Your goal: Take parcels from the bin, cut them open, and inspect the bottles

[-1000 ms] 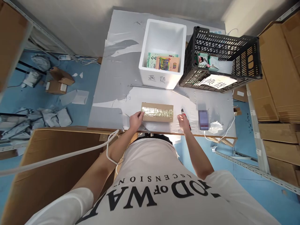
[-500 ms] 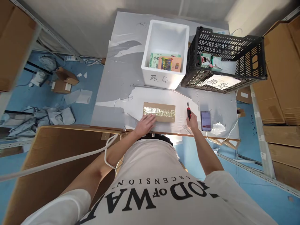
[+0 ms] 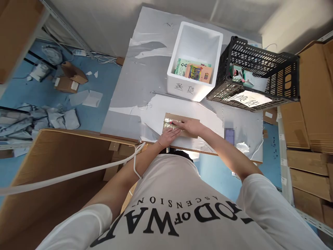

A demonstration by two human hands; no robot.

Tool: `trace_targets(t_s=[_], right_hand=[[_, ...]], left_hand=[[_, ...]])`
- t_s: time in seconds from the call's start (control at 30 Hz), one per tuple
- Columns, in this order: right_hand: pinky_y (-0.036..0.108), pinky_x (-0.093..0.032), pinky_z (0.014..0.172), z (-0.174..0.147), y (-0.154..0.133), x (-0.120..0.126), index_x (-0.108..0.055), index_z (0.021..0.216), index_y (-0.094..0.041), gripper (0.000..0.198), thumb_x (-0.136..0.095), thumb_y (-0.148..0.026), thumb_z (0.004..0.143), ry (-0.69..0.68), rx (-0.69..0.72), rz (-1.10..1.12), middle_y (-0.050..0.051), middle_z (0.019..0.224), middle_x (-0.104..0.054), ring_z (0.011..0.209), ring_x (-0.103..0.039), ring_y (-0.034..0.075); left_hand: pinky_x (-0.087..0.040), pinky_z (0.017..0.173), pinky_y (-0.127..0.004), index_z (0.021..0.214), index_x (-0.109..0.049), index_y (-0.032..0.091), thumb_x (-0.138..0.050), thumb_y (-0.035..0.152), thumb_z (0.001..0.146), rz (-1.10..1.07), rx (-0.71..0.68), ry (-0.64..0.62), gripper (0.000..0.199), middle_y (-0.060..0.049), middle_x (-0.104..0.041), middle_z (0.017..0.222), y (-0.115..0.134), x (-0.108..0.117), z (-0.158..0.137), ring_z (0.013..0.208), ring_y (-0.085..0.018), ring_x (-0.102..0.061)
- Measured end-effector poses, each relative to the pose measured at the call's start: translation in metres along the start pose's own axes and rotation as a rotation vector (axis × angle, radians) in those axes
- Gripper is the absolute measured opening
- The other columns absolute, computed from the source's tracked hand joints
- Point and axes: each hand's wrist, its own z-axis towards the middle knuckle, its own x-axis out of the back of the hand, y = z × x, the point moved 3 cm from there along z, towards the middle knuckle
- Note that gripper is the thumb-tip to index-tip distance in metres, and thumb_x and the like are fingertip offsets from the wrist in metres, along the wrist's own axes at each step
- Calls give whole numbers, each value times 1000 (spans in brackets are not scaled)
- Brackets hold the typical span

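A small brown cardboard box (image 3: 191, 134) with shiny tape along its top lies on the white-covered table. My left hand (image 3: 169, 136) rests open on its front left part, the fingers stretched out flat. My right hand (image 3: 191, 126) is closed around a box cutter, its index finger stretched forward over the box. Only a red bit of the box cutter (image 3: 171, 122) shows at the tape near the box's left end; the rest is hidden by my right hand.
A white foam bin (image 3: 173, 80) with colourful packets stands behind the box. Beside it is a black plastic crate (image 3: 275, 78). A phone (image 3: 229, 136) lies at the right, near crumpled plastic (image 3: 242, 147). A large open carton (image 3: 67, 163) stands front left, with a white cable (image 3: 78, 177) across it.
My right hand has moved left with the box cutter, from beside the phone to the top of the box. My left hand remains on the box. The view has shifted and tilted slightly.
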Motion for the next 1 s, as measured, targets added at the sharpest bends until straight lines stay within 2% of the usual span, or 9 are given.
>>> trace_targets(t_s=[0.13,0.23,0.4,0.5,0.67,0.77,0.83,0.93,1.0], right_hand=[[26,-35,64,0,-8,2,-53,137,-29,48,-52,-35,90,-105,30,-241,5,91,-65,69,-56,17],[26,-34,61,-1,-23,8,-43,144,-32,53,-47,-25,92,-187,31,-418,7,104,-65,69,-59,16],[27,-34,58,-13,-31,22,-24,153,-35,62,-37,-16,95,-356,-28,-697,13,112,-64,78,-65,22],[26,-34,57,-43,-13,35,-19,153,-38,69,-38,-10,93,-426,-110,-747,12,107,-66,75,-65,20],[24,-30,51,-120,30,58,-18,152,-45,82,-43,-5,85,-446,-248,-746,8,100,-66,57,-57,13],[24,-29,50,-155,44,67,-24,151,-44,84,-44,-2,82,-383,-262,-730,7,97,-66,56,-55,12],[24,-30,50,-173,53,70,-29,150,-42,78,-45,-6,83,-290,-287,-652,7,94,-67,57,-55,13],[25,-38,53,-200,68,61,-37,149,-34,58,-42,-24,92,-6,-404,-359,8,95,-68,66,-59,17],[26,-43,54,-212,77,40,-39,149,-28,54,-38,-35,95,194,-524,-29,8,93,-69,66,-59,17]], left_hand=[[-36,114,-40,128,-60,17,-26,14,99,19,-30,23,45,-12,-62,131,0,0,1,134,-16,-48],[-40,112,-39,128,-59,16,-26,13,99,90,-92,72,44,-11,-64,130,-1,0,2,132,-16,-50],[-46,106,-38,126,-61,15,-30,10,98,219,-144,124,42,-9,-66,127,-1,0,2,127,-18,-55],[-45,107,-38,128,-60,16,-32,9,97,231,-130,93,42,-9,-63,130,1,1,0,129,-19,-54],[-40,111,-39,131,-58,19,-37,7,94,175,-70,5,44,-9,-61,134,4,3,4,131,-19,-51],[-39,111,-39,130,-59,18,-37,6,93,174,-56,-41,45,-9,-61,133,6,4,10,131,-19,-52],[-38,111,-39,130,-59,18,-37,4,92,170,-49,-67,46,-9,-61,133,9,6,11,131,-19,-51],[-38,108,-40,129,-59,18,-38,6,91,168,-20,-105,45,-10,-61,134,16,14,13,130,-20,-52],[-36,108,-42,130,-59,20,-41,13,93,194,3,-143,41,-11,-61,135,20,22,18,129,-22,-53]])
